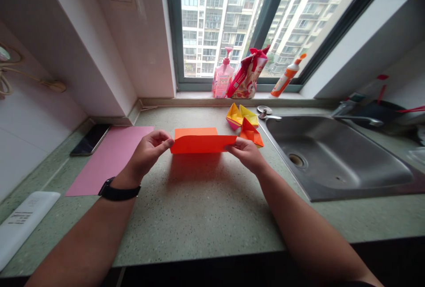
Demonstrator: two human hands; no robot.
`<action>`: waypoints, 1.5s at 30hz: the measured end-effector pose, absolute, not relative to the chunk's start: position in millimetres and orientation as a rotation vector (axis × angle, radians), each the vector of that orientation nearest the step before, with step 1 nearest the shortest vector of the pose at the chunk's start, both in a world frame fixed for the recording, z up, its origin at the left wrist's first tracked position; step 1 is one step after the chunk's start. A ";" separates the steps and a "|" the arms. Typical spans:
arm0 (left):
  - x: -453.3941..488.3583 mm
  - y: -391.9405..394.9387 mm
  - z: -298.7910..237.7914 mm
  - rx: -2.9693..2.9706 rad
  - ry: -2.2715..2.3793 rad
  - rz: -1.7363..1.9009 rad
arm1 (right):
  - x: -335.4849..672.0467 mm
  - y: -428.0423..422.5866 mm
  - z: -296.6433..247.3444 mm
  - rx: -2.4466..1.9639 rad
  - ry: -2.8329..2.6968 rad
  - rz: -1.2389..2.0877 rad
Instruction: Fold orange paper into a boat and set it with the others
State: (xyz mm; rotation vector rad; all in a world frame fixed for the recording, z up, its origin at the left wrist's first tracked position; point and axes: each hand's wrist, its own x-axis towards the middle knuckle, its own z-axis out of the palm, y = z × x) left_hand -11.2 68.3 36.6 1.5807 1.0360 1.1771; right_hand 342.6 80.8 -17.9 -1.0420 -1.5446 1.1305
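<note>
An orange sheet of paper (199, 142), folded lengthwise, is held just above the green speckled counter (199, 203). My left hand (149, 151), with a black watch on the wrist, pinches its left end. My right hand (247, 153) pinches its right end. Behind the right hand lies a folded orange paper shape (250, 132), and beyond it a yellow and pink folded paper piece (239, 116).
A pink paper sheet (109, 158) lies to the left, with a dark phone (90, 139) beyond it and a white device (23, 223) at the near left. A steel sink (332, 158) fills the right. A pink pump bottle (223, 77), a snack bag (247, 77) and an orange-capped bottle (287, 77) stand on the sill.
</note>
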 end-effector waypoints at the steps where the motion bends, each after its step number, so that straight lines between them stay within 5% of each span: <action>1: -14.1 68.3 39.6 1.588 1.019 1.117 | 343.9 79.6 -15.0 -1.035 -1.570 1.179; 6: -34.4 64.3 55.3 1.521 0.881 0.670 | 351.8 71.7 2.2 -1.009 -1.758 1.585; 14: -37.4 56.0 46.5 1.381 1.007 0.606 | 350.1 64.5 4.0 -1.177 -1.829 1.884; 20: -18.5 68.2 8.3 1.490 1.284 0.637 | 343.4 64.2 -7.2 -1.477 -1.763 1.741; 30: -17.7 76.9 -12.0 2.043 1.731 0.545 | 318.3 67.5 -30.3 -1.655 -1.921 0.883; 45: -19.9 67.8 9.7 2.084 1.456 0.317 | 334.2 46.0 11.8 -1.540 -2.420 1.146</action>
